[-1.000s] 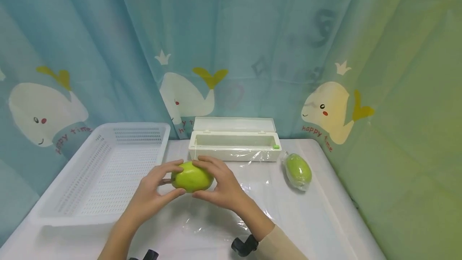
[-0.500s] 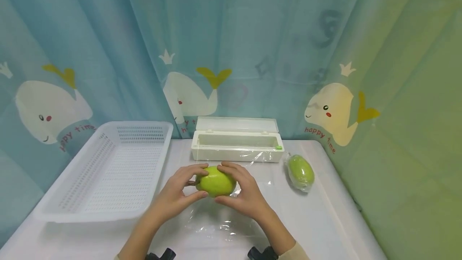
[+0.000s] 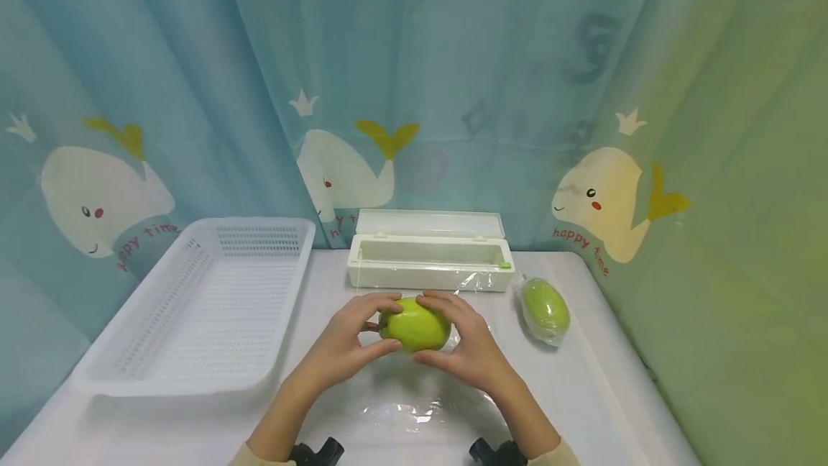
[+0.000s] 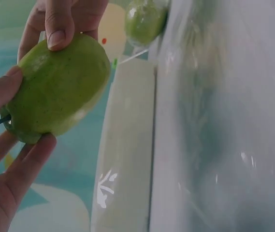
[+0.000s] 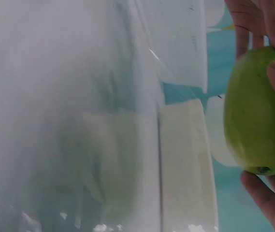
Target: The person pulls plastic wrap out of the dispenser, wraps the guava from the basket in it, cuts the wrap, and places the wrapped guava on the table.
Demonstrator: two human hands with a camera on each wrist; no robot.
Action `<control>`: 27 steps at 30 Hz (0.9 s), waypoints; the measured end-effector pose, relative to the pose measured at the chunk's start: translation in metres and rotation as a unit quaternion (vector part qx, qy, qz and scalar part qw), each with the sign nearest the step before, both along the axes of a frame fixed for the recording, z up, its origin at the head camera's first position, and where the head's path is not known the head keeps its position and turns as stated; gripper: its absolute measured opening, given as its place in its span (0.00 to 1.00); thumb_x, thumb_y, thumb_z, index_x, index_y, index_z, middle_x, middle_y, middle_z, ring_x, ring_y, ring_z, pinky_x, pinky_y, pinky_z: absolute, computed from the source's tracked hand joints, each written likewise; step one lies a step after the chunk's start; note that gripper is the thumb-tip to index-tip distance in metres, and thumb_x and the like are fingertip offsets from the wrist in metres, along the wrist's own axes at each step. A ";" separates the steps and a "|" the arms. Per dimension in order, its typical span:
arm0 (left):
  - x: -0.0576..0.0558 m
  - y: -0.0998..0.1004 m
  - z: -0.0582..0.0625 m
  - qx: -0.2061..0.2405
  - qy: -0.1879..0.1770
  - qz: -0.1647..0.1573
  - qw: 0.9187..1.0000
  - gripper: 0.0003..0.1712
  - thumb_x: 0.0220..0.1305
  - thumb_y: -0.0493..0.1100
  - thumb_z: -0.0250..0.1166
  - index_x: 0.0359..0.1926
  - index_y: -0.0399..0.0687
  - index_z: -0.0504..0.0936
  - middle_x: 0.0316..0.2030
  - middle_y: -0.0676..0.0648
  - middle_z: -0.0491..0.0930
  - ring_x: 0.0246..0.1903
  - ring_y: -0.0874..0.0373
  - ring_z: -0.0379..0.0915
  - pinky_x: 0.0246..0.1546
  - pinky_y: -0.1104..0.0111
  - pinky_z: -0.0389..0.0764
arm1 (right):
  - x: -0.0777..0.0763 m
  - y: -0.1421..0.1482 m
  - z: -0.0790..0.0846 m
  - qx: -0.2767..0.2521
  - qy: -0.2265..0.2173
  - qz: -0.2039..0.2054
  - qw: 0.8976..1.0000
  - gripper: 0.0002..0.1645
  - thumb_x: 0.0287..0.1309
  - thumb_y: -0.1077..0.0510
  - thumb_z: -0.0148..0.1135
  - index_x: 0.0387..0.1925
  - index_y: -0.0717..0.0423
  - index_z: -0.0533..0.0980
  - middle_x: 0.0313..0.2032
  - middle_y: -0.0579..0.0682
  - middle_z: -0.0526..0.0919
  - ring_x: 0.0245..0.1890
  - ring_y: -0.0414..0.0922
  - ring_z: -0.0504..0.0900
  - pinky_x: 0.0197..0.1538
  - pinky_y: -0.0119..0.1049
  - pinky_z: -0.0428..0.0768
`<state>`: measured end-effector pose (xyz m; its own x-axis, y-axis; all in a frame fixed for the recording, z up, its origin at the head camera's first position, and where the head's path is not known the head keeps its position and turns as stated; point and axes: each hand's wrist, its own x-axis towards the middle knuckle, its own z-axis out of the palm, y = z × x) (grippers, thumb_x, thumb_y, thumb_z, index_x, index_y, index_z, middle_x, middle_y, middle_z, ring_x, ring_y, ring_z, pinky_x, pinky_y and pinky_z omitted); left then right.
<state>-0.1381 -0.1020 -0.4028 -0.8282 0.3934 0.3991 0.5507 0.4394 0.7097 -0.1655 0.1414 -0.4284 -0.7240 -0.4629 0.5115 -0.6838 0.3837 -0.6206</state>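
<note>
A smooth green oval fruit [image 3: 417, 325] with a short dark stem is held above the table between both hands. My left hand [image 3: 349, 340] grips its stem end, thumb below and fingers over the top in the head view. At the opposite end, my right hand [image 3: 474, 351] grips it the same way. Beneath the hands, a sheet of clear cling film [image 3: 423, 416] lies spread on the table, running from the white film dispenser [image 3: 430, 277]. The left wrist view shows the stem and speckled skin of the fruit [image 4: 62, 89]; in the right wrist view its blunt end faces the lower fingers.
A second green fruit [image 3: 545, 310], wrapped in clear film, lies to the right of the dispenser. On the left stands a white slotted plastic basket [image 3: 300, 272]. The dispenser's lid [image 3: 430, 223] is raised. A blue-green curtain [image 3: 440, 78] hangs behind the table.
Both hands have carried the green fruit to the right across the head view, over the cling film. Their hold looks the same, and the wrapped fruit stays where it lay.
</note>
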 end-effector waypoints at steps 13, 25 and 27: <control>0.008 0.015 -0.017 0.064 -0.059 -0.019 0.996 0.25 0.57 0.46 0.74 0.55 0.57 0.77 0.64 0.48 0.75 0.58 0.54 0.75 0.46 0.69 0.84 | 0.012 0.020 0.009 0.067 -0.028 -0.019 0.997 0.48 0.36 0.49 0.85 0.63 0.35 0.74 0.65 0.41 0.74 0.66 0.45 0.72 0.64 0.53 0.74; 0.018 0.015 -0.016 0.021 -0.005 -0.005 1.000 0.24 0.57 0.46 0.74 0.53 0.59 0.76 0.63 0.51 0.76 0.59 0.53 0.74 0.43 0.67 0.85 | 0.018 0.020 0.012 0.099 0.015 -0.018 0.995 0.48 0.34 0.48 0.85 0.63 0.33 0.74 0.64 0.37 0.74 0.63 0.45 0.74 0.60 0.51 0.78; 0.018 0.014 -0.015 0.019 0.004 -0.008 1.000 0.24 0.57 0.46 0.74 0.53 0.59 0.76 0.63 0.53 0.76 0.59 0.54 0.74 0.43 0.69 0.85 | 0.017 0.020 0.013 0.100 0.023 -0.017 0.995 0.48 0.34 0.48 0.85 0.62 0.34 0.74 0.64 0.37 0.74 0.63 0.45 0.75 0.59 0.51 0.78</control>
<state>-0.1200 -0.0878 -0.4180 -0.8191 0.3907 0.4200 0.5625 0.4035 0.7216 -0.1486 0.1614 -0.4158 -0.7193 -0.5338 0.4446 -0.6938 0.5197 -0.4985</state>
